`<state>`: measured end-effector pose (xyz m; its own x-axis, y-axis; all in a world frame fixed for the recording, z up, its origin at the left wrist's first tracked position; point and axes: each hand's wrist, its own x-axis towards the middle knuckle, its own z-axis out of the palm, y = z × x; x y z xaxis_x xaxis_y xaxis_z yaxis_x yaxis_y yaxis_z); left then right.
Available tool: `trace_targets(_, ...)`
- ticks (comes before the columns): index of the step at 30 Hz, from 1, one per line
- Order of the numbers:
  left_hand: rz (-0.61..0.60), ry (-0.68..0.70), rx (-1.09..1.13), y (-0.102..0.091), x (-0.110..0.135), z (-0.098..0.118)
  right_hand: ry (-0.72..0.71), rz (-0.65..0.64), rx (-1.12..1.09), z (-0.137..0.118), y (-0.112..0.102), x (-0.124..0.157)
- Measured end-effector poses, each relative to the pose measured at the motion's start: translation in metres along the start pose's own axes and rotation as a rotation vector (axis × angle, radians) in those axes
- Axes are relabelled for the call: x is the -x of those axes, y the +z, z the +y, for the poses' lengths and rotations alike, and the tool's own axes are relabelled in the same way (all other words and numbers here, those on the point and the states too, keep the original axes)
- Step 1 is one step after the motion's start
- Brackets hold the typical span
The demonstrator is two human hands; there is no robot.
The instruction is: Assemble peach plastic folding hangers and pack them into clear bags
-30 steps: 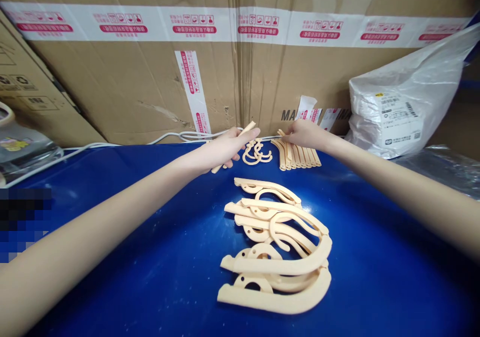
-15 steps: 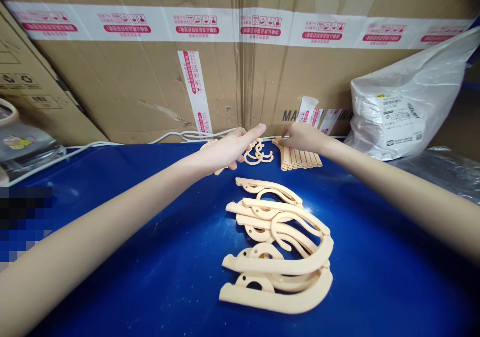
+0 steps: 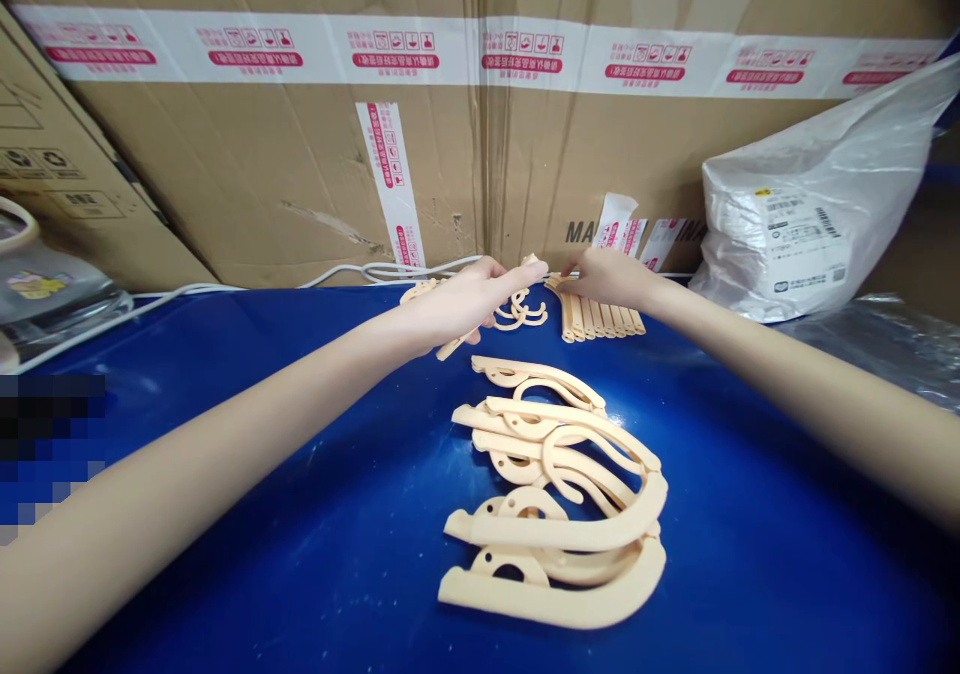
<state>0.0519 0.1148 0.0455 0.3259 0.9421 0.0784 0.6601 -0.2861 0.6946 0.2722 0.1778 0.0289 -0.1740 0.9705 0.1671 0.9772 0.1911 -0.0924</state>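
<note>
My left hand (image 3: 480,299) is closed around a beige plastic hanger arm (image 3: 453,346), whose near end sticks out below the palm; a pale tip also shows beyond the thumb. Just right of it, my right hand (image 3: 611,276) has its fingers curled in a pinch at the far left end of a row of hanger arms (image 3: 604,319) laid side by side. Between the hands lie several loose beige hooks (image 3: 521,312). Other beige pieces (image 3: 417,291) are partly hidden behind my left hand. Nearer me, several folded hangers (image 3: 555,529) lie in an overlapping stack.
Large cardboard boxes (image 3: 300,164) stand along the back of the blue table (image 3: 300,514). A white cable (image 3: 330,276) runs along their base. At the right is a white plastic bag (image 3: 810,194) with a label; a clear container (image 3: 52,279) stands far left.
My left hand has shifted slightly right, toward my right hand, and a pale tip now shows past its thumb. My right hand has barely moved. The folded hangers are unchanged.
</note>
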Motion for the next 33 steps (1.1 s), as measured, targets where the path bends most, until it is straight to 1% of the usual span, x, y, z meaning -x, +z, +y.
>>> trace_targets(3,-0.024,-0.043,0.121,-0.002,-0.001,0.001,-0.002,0.096,-0.082,-0.005,-0.006,0.004)
trace_targets(5,-0.028,-0.011,0.212,-0.004,-0.005,0.004,-0.042,0.137,-0.168,-0.014,-0.014,0.009)
trace_targets(7,0.018,0.015,0.317,-0.006,-0.012,0.009,-0.123,0.085,-0.375,-0.028,-0.024,0.017)
trace_targets(9,0.094,0.028,0.409,-0.008,-0.018,0.017,-0.211,-0.049,-0.77,-0.042,-0.033,0.026)
trace_targets(10,0.127,0.034,0.442,-0.008,-0.021,0.022,-0.228,-0.074,-0.919,-0.047,-0.037,0.03)
trace_targets(11,0.148,0.04,0.469,-0.009,-0.022,0.027,-0.228,-0.082,-1.03,-0.05,-0.04,0.033)
trace_targets(13,0.162,0.06,0.501,-0.011,-0.023,0.034,-0.204,-0.034,-1.105,-0.051,-0.046,0.036)
trace_targets(15,0.175,0.075,0.496,-0.013,-0.022,0.037,-0.195,0.031,-1.059,-0.044,-0.05,0.035)
trace_targets(17,0.173,0.094,0.443,-0.017,-0.021,0.036,-0.227,0.113,-0.947,-0.033,-0.055,0.032)
trace_targets(21,0.126,0.186,0.322,-0.022,-0.023,0.028,-0.351,0.325,-0.603,-0.018,-0.065,0.03)
trace_targets(23,0.127,0.276,0.252,-0.021,-0.025,0.025,-0.401,0.428,-0.345,-0.018,-0.067,0.033)
trace_targets(25,0.189,0.411,0.12,-0.017,-0.025,0.023,-0.424,0.484,-0.075,-0.021,-0.065,0.036)
trace_targets(26,0.24,0.476,0.045,-0.014,-0.024,0.022,-0.426,0.486,0.021,-0.022,-0.063,0.037)
trace_targets(27,0.291,0.523,-0.029,-0.011,-0.023,0.021,-0.419,0.469,0.045,-0.023,-0.06,0.038)
trace_targets(28,0.329,0.534,-0.103,-0.007,-0.022,0.02,-0.407,0.439,-0.002,-0.024,-0.059,0.037)
trace_targets(29,0.345,0.512,-0.172,-0.003,-0.022,0.018,-0.394,0.401,-0.091,-0.023,-0.057,0.036)
trace_targets(31,0.335,0.413,-0.279,0.004,-0.025,0.013,-0.362,0.325,-0.32,-0.019,-0.057,0.032)
trace_targets(33,0.281,0.313,-0.334,0.01,-0.032,0.006,-0.316,0.289,-0.514,-0.012,-0.06,0.028)
